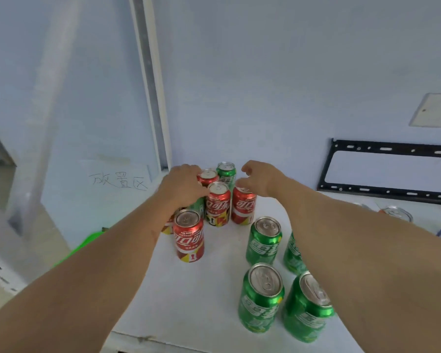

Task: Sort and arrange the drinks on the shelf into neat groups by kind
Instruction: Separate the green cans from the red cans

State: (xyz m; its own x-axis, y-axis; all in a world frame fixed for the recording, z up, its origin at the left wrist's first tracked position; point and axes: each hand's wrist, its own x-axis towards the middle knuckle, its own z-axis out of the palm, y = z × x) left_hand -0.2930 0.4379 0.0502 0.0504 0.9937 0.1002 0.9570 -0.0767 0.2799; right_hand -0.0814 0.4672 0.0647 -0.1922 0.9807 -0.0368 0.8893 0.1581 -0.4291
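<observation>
Left hand curls over a partly hidden green can, grip unclear; right hand, fingers loosely curled, hovers above a red cola can, holding nothing; green Sprite can stands just beyond the fingertips among reds; risk: reaching through the tight cluster may topple neighbours.

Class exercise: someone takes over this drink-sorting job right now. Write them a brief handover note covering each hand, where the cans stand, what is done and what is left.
Left hand: over the back-left cluster, fingers on a can hidden under it; grip unclear.
Right hand: hovering over the rightmost red can, fingers curled, holding nothing.
Done: four green cans grouped front right on the white shelf; red cans gathered back left.
Left: a green can at the back and another green can under the left hand stand among the reds; move both to the green group, then straighten the rows.
</observation>
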